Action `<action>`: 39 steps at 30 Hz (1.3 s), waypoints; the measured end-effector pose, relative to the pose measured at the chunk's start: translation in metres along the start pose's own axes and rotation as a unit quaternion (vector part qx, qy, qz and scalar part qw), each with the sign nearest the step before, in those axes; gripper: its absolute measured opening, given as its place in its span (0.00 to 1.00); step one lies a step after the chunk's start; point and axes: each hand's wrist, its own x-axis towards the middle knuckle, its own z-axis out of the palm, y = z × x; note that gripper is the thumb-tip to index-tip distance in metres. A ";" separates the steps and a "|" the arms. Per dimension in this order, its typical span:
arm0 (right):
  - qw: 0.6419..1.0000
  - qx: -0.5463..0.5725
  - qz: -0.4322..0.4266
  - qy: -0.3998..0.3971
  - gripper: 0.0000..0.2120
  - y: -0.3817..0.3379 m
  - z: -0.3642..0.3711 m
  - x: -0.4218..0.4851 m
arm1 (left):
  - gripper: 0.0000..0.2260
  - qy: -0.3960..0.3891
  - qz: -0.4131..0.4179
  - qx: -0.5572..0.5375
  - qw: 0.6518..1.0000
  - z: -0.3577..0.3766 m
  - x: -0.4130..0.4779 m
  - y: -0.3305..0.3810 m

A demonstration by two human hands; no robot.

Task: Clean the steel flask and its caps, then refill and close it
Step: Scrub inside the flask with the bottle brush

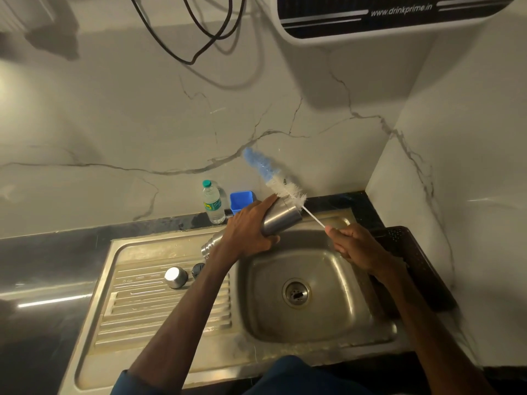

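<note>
- Steel flask (281, 220) is held in the air over the far left corner of the sink (342, 297). It lies roughly on its side, with its ridged narrow end pointing down-left toward the drainboard (137, 303) and its wide end up-right.
- Left hand (248, 229) grips the flask round the middle, fingers curled over the body.
- Right hand (352, 246) is closed round the handle of the bottle brush (273, 178). The thin white stem runs up out of the fist.
- The bristles are wholly outside the flask. The white part touches or sits just beside the wide end, and the blue tip is up near the wall. I judge the scrubbing stage is under way, but the view does not show whether the inside has been brushed.
- Steel cap (176, 277) and black inner cap (198, 270) sit side by side on the drainboard, off the flask. I cannot tell whether they have been washed.
- No running water and no tap are in view, so rinsing does not look to be in hand.
- By my reckoning these steps are left:
  - finishing the scrub and rinsing the flask
  - dealing with both caps
  - refilling, perhaps from the plastic water bottle (213, 203) by the wall or the purifier (370, 21) overhead
  - fitting both caps back on
</note>
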 end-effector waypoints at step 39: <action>0.995 0.095 -0.017 0.024 0.18 -0.009 0.060 -0.018 | 0.20 0.143 -0.185 -0.784 0.575 -0.012 -0.018 -0.013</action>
